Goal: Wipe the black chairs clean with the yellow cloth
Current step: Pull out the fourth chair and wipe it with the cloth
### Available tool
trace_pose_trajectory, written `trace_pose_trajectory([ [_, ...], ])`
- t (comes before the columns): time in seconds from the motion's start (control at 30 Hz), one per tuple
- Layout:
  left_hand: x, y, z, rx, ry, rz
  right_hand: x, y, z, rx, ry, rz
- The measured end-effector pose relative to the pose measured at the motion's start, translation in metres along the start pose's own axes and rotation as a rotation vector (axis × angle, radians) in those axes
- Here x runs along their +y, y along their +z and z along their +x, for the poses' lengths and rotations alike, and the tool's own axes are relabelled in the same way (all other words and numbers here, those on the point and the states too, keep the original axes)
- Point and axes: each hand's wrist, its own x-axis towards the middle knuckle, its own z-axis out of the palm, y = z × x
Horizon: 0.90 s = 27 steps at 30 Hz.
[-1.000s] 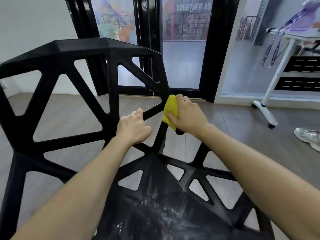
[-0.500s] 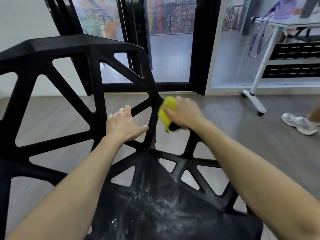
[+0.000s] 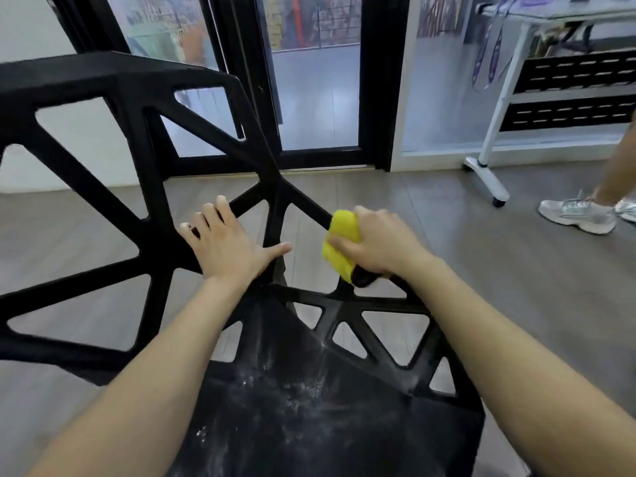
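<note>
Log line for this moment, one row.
right hand: grips yellow cloth round chair strut | left hand: flat on backrest | seat: white dust present

Your right hand curls its fingers round a bright yellow cloth; under your left fingers, the black chair, white-dusted seat.

grey wood-look floor, black-framed glass doors, white wheeled table at right
</note>
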Motion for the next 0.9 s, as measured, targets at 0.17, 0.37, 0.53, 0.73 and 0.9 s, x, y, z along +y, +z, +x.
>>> trace_pose_trajectory([
  [0.17, 0.009, 0.002, -0.009, 0.009, -0.024, 0.068, -0.040, 0.015, 0.044, 0.075, 0.013, 0.199],
  [0.37, 0.009, 0.005, -0.011, 0.042, -0.003, 0.075, 0.060, 0.001, -0.114, 0.112, 0.165, 0.207],
  [0.53, 0.016, 0.005, -0.009, 0.026, -0.029, 0.098, 0.017, -0.005, -0.028, 0.018, 0.005, -0.038],
  [0.73, 0.012, 0.007, -0.006, -0.001, -0.020, 0.124, -0.020, 0.012, 0.017, 0.074, 0.006, 0.100],
  [0.9, 0.010, 0.010, -0.006, 0.008, -0.002, 0.122, 0.074, 0.011, -0.121, 0.121, 0.326, 0.299],
])
